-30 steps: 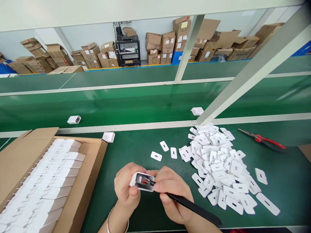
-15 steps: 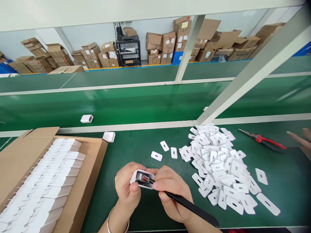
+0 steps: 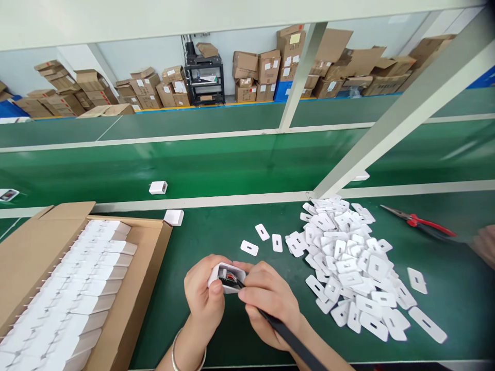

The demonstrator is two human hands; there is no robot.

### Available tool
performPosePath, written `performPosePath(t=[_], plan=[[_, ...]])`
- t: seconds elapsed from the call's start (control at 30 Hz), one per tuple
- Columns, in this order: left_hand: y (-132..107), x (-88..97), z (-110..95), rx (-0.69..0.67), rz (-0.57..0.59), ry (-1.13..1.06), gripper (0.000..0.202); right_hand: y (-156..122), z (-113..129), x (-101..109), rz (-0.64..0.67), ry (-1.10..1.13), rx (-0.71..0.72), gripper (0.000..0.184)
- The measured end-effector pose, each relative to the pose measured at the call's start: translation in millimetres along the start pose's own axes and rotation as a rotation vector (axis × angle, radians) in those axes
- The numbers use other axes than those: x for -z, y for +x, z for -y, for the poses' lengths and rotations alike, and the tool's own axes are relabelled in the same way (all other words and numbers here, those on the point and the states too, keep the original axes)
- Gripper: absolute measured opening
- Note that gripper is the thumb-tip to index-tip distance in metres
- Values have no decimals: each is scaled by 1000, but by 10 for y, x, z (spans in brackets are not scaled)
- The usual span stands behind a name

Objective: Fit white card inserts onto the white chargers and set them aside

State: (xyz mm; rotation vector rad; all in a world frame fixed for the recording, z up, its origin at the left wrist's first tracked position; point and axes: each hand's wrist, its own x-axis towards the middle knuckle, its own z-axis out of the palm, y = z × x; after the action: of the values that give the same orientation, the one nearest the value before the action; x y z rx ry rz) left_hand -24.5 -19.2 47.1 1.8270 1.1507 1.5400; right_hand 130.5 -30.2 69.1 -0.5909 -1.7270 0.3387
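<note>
My left hand point(image 3: 204, 288) grips a small white charger housing point(image 3: 215, 282), its open end facing up and to the right. Dark parts and a bit of red show inside the housing. Black tweezers point(image 3: 284, 332) are held in my right hand point(image 3: 270, 304), their tips reaching into that opening. The fingers of my right hand also come close to the housing's rim. Beyond my hands lie a few loose white cover plates point(image 3: 249, 248) with slots, and a large heap of the same plates point(image 3: 348, 257) is spread to the right.
On the left stands an open cardboard box point(image 3: 150, 268) with rows of white housings point(image 3: 83, 288). One white block point(image 3: 174, 217) sits by its corner. Red-handled pliers point(image 3: 417, 222) lie at right, near another person's blurred hand point(image 3: 486, 245). A green belt point(image 3: 232, 165) behind carries a white charger point(image 3: 158, 187).
The tweezers have tilted steeper, and the housing has turned slightly in my left hand. Chargers on the belt have shifted right, with another entering at far left. The other person's hand has moved down.
</note>
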Motion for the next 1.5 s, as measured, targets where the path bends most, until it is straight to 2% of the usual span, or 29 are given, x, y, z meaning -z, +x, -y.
performPosePath(t=[0.1,0.23,0.3,0.4,0.43,0.5,0.57,0.63,0.67,0.8,0.9,1.0,1.1,1.17,1.23,1.3,1.37,1.5], plan=[[-10,-12,11,9,1,-28,52,-56,0,21,-40,162,-107,28],[-12,-20,24,24,-2,-37,53,-117,22,9,-18,193,-148,31],[-21,-20,35,34,-6,-40,54,-134,18,-1,-49,219,-180,29],[-47,-23,61,56,-39,-70,54,-128,-71,22,-176,150,-298,27],[-53,-26,70,75,-75,-104,54,-117,-130,37,-168,58,-353,27],[-50,-33,81,129,-194,-202,54,-84,-280,50,5,-221,-479,30],[-25,-33,77,184,-345,-289,58,-47,-441,-2,339,-537,-588,34],[12,-22,58,205,-464,-316,63,-14,-575,-151,628,-738,-629,35],[30,-15,46,206,-503,-312,64,2,-627,-262,699,-765,-618,32],[50,4,21,208,-557,-294,67,106,-785,-818,812,-668,-515,22],[29,-3,46,247,-548,-301,67,329,-985,-1154,823,-598,-477,47],[25,-5,94,264,-550,-312,66,728,-1346,-1284,706,-649,-505,63],[48,13,141,272,-567,-304,65,1171,-1770,-1230,646,-712,-564,65],[69,27,164,306,-567,-295,62,1369,-1992,-1137,686,-719,-589,52],[85,33,175,353,-566,-293,58,1428,-2115,-1024,734,-720,-595,40],[95,28,171,400,-567,-305,56,1345,-2127,-892,768,-715,-585,35],[100,14,153,434,-548,-331,54,1163,-2036,-736,797,-696,-561,35],[94,-12,101,432,-418,-376,54,715,-1656,-338,848,-633,-495,49]])
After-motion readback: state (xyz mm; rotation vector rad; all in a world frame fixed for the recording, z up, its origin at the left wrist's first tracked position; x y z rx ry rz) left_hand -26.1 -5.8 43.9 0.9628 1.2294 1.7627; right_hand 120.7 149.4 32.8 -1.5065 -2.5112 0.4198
